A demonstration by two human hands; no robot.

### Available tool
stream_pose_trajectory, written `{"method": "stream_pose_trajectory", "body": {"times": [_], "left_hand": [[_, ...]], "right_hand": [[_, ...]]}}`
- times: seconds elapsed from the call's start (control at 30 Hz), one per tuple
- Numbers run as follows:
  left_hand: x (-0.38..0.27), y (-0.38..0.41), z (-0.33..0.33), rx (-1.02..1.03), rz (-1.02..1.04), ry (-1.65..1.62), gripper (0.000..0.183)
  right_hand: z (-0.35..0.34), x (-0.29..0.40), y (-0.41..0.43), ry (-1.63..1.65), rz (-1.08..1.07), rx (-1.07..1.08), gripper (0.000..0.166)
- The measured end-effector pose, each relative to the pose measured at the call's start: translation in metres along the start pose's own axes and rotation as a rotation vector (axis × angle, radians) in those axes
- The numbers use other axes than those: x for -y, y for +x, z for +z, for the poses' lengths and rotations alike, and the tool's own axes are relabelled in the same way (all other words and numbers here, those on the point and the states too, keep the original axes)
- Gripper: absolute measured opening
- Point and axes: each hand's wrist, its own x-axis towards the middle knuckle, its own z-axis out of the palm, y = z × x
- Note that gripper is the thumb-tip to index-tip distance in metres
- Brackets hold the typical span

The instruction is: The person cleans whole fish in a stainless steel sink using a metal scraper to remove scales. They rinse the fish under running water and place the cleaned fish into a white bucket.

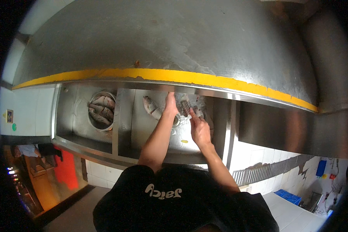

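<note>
Both my hands are inside a compartment of a stainless-steel sink (145, 136). My left hand (171, 103) reaches to the far side, its fingertips hidden by the steel edge above. A whole scaly fish (150, 107) lies just left of it, partly behind my left forearm. My right hand (200, 129) is curled, with the index finger extended along a dark ridged object (185, 108), perhaps a fish scaler; glare and blur obscure it. Wet, pale pieces (200, 113) show beyond my right hand. The round drain (176, 120) sits between my forearms.
A round metal pot (89, 120) holding several fish stands in the left compartment. Overhead, a large steel panel (162, 37) with a yellow strip (177, 76) overhangs the sink. A small yellow piece (184, 141) lies on the basin floor. At far left is another person (30, 150).
</note>
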Motion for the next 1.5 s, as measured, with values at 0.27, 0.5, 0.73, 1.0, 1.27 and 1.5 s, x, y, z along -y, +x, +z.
{"method": "stream_pose_trajectory", "body": {"times": [0.27,0.5,0.73,1.0,1.27,1.5], "left_hand": [[-0.001,0.031,-0.013,0.135,0.036,0.068,0.03],[-0.006,0.021,-0.018,0.057,-0.077,0.069,0.029],[-0.013,0.028,-0.029,0.31,-0.085,0.04,0.03],[-0.018,0.012,-0.014,0.071,-0.025,0.04,0.028],[-0.027,-0.003,-0.009,0.212,-0.123,0.083,0.031],[-0.013,0.019,-0.002,0.047,0.073,0.031,0.04]], "right_hand": [[0.008,0.012,0.02,-0.007,0.023,0.008,0.036],[-0.004,0.003,0.015,0.041,0.047,0.14,0.038],[0.012,0.023,0.015,0.039,0.019,0.131,0.039],[0.009,0.015,0.021,0.008,-0.036,0.097,0.04],[0.013,-0.039,0.031,-0.061,0.05,0.019,0.042],[0.014,0.002,0.022,0.045,0.015,-0.044,0.04]]}}
